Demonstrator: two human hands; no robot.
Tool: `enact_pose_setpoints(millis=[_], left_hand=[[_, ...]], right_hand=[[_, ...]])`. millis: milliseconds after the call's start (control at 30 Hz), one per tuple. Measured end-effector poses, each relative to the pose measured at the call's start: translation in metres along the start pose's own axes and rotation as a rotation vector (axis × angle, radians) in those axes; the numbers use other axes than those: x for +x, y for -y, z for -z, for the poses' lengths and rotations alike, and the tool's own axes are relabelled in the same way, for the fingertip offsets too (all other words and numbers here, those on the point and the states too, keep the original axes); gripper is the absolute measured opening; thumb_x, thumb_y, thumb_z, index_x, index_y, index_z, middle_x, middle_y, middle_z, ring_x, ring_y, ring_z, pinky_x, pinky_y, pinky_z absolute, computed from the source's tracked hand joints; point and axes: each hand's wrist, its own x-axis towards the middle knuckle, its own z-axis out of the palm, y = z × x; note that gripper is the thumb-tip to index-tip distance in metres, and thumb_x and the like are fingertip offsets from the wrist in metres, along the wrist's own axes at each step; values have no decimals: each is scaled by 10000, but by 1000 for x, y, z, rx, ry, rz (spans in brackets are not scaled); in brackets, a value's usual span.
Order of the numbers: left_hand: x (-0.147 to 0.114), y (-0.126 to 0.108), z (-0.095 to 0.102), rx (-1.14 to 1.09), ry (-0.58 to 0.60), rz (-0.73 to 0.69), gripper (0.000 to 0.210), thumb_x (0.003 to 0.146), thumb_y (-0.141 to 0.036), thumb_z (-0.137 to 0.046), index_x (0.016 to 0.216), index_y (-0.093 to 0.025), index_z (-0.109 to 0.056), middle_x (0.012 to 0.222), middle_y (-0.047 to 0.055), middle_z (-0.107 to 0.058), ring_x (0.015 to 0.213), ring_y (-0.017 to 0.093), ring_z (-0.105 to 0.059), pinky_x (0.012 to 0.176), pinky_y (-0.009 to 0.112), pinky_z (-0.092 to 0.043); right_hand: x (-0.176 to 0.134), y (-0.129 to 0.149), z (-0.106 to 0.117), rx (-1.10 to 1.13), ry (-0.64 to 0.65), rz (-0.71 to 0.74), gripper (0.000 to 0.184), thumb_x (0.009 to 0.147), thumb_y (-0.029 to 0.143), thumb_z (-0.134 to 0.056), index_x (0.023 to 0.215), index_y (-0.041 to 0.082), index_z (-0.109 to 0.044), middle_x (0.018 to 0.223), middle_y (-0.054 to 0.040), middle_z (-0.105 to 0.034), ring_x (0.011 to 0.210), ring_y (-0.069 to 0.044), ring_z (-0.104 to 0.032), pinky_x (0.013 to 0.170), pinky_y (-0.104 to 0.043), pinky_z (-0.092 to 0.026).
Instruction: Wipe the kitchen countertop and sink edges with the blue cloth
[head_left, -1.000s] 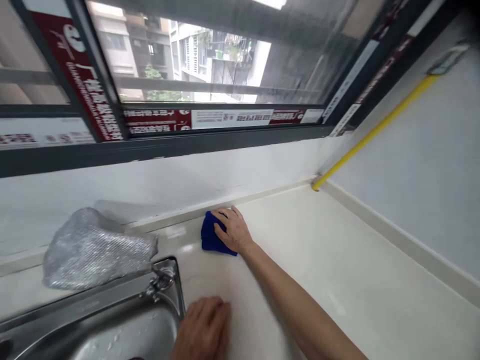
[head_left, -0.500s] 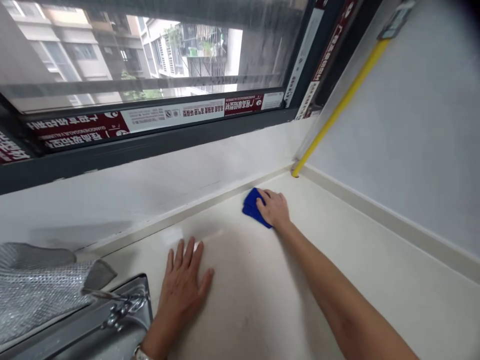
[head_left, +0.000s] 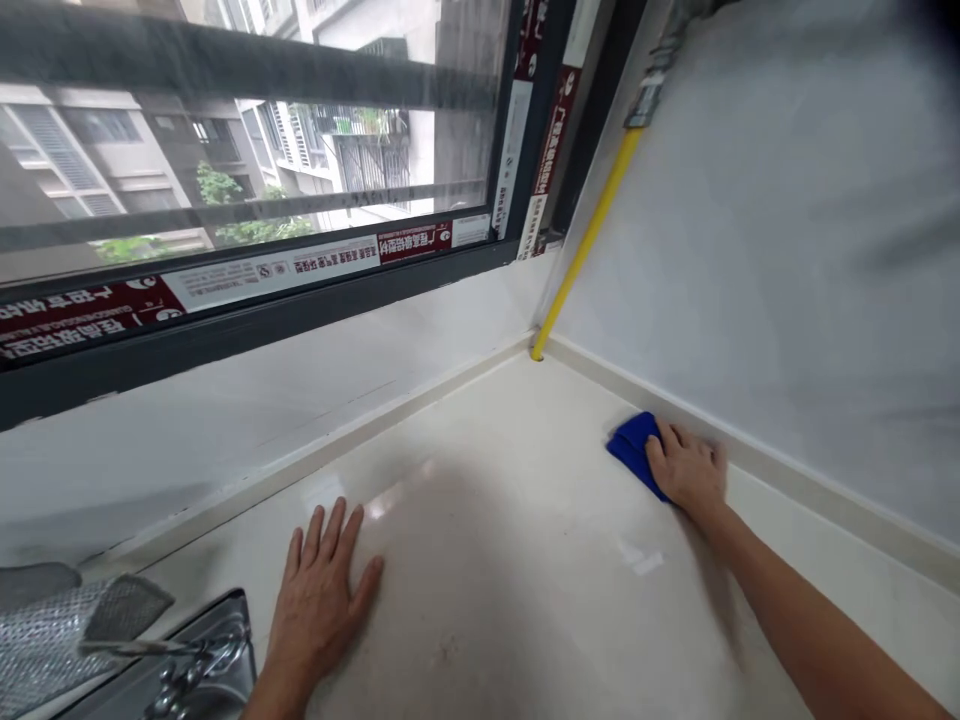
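Note:
A folded blue cloth point(head_left: 634, 447) lies under my right hand point(head_left: 688, 470), pressed to the pale countertop point(head_left: 480, 560) close to the right wall's raised edge. The fingers curl over the cloth's right side, and their tips are slightly blurred. My left hand point(head_left: 321, 585) rests flat on the countertop just right of the sink, its fingers spread and nothing in it.
A metal sink point(head_left: 217, 640) with a faucet point(head_left: 176, 680) is at lower left, a silvery cloth point(head_left: 60, 630) draped beside it. A yellow pipe point(head_left: 585, 250) enters the counter at the back corner. A dark window frame point(head_left: 300, 320) runs above the backsplash.
My right hand has carried the blue cloth rightward along the countertop, from near the window wall to the right wall. The view has turned right. My left hand stays flat beside the sink.

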Motion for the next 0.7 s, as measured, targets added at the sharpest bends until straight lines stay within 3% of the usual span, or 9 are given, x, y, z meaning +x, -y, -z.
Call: enact_pose_setpoints(millis=[133,233,300,500,700], left_hand=[[0,1,3,29,29,-1,651,972,-554,-392,1526,-216,-344,1603,73,-312,1498,328,-236,1187,603,-312],[0,2,2,41,32,-7,669,971,-571,-373,1537,-218,-320,1608,63,-303,1497,324,-239,1186,599,-312],[0,3,-2,36,6,-12,673,969,-573,-359,1542,-224,-310,1611,60,-300,1499,323,-235,1186,599,-306],[0,6,-9,35,-49,-37,694,963,-567,-371,1564,-244,-244,1616,59,-292,1506,313,-217,1185,590,-294],[-1,6,-3,118,-22,-71,722,963,-557,-396,1578,-250,-175,1630,48,-257,1513,304,-196,1175,580,-326]], right_hand=[[-59,-44,7,-12,-99,-1,630,965,498,-221,1468,214,-471,1513,-180,-408,1401,-398,-328,1082,-618,-301],[-86,-60,18,-62,-107,-50,615,946,545,-267,1414,259,-544,1400,-178,-505,1252,-429,-466,964,-591,-405],[-87,-58,25,-118,-103,-92,585,952,512,-282,1370,241,-589,1260,-179,-588,1131,-414,-535,897,-561,-430],[-30,0,20,-251,-156,-117,480,959,363,-341,1168,112,-693,1019,-229,-635,972,-385,-572,780,-485,-402],[45,90,-4,-142,-165,-107,469,968,307,-322,1105,46,-687,1046,-255,-617,1016,-381,-545,820,-477,-358]])
